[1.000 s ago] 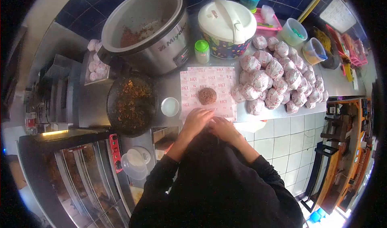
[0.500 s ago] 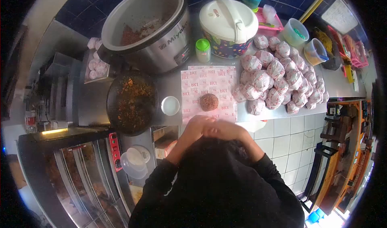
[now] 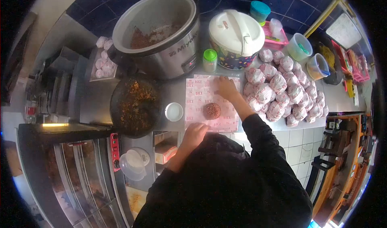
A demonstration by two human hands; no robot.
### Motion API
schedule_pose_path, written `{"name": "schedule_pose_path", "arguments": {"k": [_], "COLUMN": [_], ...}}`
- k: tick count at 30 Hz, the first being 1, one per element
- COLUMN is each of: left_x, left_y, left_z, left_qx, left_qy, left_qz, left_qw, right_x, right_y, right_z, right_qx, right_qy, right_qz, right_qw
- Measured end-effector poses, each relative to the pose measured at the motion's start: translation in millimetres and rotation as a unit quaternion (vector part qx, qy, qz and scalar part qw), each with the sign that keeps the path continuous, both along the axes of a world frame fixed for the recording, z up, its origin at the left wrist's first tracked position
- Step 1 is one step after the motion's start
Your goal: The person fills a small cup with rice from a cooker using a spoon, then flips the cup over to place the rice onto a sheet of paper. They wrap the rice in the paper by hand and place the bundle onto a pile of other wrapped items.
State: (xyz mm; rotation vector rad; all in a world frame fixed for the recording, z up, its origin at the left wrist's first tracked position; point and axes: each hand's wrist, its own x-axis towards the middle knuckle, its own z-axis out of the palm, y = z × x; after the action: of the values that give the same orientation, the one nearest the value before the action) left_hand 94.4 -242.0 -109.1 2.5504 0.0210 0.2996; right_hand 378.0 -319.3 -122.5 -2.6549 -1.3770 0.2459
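Note:
A round brown rice ball [image 3: 212, 111] sits on the lower middle of a stack of printed pink-and-white wrapping paper [image 3: 194, 97]. My left hand [image 3: 195, 135] is at the paper's near edge, its fingers pinched on the sheet. Across the paper, my right hand [image 3: 227, 87] has its fingers curled down at the far right part, closed on the sheet; the fingertips are partly hidden. A small white bowl [image 3: 173, 111] stands just left of the paper.
Right of the paper lies a heap of wrapped balls [image 3: 278, 84]. Behind stand a large open rice cooker [image 3: 181, 52], a green-lidded shaker [image 3: 210, 61] and a white-lidded container [image 3: 236, 38]. At left are a dark stone mortar [image 3: 135, 107] with brown-orange food and a tray of wrapped balls [image 3: 104, 64].
My hands were together just in front of the rice ball and have parted. The right reached to the paper's far side; the left moved to its near edge. The view shifted slightly.

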Motion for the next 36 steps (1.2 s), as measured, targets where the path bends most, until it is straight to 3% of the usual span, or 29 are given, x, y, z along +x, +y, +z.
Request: {"name": "schedule_pose_path", "arguments": {"k": [7, 17, 23, 25, 28, 36], "left_x": [10, 19, 23, 26, 32, 48], "left_y": [2, 9, 10, 10, 11, 17], "left_z": [6, 19, 25, 27, 40, 41], "left_qx": [0.034, 0.048, 0.066, 0.077, 0.085, 0.107], "left_qy": [-0.059, -0.037, -0.046, -0.036, -0.022, -0.011], "left_qz": [0.002, -0.026, -0.028, -0.022, -0.011, -0.043], "left_qw": [0.998, 0.998, 0.996, 0.996, 0.996, 0.993], "right_x": [12, 12, -1, -15, -40, -101], "right_y": [18, 15, 4, -12, -38, -76], "right_z": [2, 2, -1, -8, 26, 26], "right_qx": [-0.111, -0.090, -0.099, -0.025, 0.068, 0.109], "right_qy": [0.044, 0.030, 0.079, -0.015, -0.029, -0.115], "right_qz": [0.002, 0.007, 0.015, 0.066, 0.087, 0.116], "right_qw": [0.993, 0.995, 0.992, 0.997, 0.993, 0.981]}}
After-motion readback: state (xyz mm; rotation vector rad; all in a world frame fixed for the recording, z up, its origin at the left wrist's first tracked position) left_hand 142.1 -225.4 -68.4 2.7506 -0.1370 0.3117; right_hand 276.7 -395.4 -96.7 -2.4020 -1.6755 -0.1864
